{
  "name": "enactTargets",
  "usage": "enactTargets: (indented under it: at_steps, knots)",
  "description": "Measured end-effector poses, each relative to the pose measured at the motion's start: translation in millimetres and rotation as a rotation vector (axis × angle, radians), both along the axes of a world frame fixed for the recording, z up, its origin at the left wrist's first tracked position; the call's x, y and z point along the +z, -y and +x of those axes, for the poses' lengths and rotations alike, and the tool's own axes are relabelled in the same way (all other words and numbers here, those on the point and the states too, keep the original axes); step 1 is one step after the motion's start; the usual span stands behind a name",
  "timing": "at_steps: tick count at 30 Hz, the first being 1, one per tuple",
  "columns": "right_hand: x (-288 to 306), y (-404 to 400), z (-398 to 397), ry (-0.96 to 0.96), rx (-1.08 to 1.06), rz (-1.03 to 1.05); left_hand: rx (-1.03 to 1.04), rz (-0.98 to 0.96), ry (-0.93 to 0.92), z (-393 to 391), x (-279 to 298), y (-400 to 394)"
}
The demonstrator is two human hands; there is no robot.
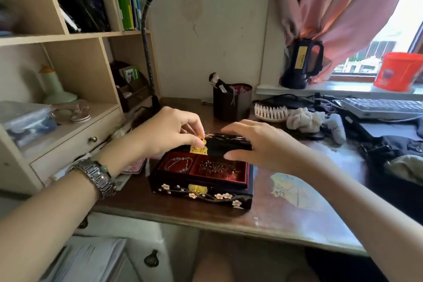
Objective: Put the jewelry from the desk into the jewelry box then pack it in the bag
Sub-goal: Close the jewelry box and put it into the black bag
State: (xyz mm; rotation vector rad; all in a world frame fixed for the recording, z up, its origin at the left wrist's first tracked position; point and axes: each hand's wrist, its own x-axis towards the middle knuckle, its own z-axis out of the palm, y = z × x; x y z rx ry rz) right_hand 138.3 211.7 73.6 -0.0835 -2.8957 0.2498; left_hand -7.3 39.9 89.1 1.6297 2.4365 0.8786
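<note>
Black lacquer lid (226, 142) — my left hand (169, 131) pinches its gold clasp (198, 147), my right hand (258, 142) spread along its length — jewelry box (201, 186) open just beneath.

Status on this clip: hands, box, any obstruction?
Left hand pinching lid's gold clasp; right hand on lid. Jewelry box half open, beads inside. Nothing blocking.

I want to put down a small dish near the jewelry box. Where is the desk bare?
Bare: the glossy desk front right of the black lacquered flower-painted jewelry box. Crowded: behind right, white hairbrush, white scrunchie; far right, dark bag.
</note>
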Motion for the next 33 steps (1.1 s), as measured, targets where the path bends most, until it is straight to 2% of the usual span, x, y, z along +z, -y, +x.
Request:
enactTargets:
  at_steps: [6,11,27,29,33]
  knots:
    - [-31,9,6,0.096,0.015,-0.018,-0.030,-0.011,-0.093,9,-37,16]
    - [-44,16,10,0.073,0.012,0.061,-0.035,-0.025,-0.136,13,-51,20]
    - [-63,17,12,-0.013,-0.013,0.056,-0.107,0.034,-0.066,14,-68,35]
    - [-64,17,12,-0.016,-0.013,0.052,-0.087,-0.009,-0.124,15,-73,36]
    - [-66,17,12,-0.022,-0.016,0.035,-0.053,0.008,-0.421,20,-89,35]
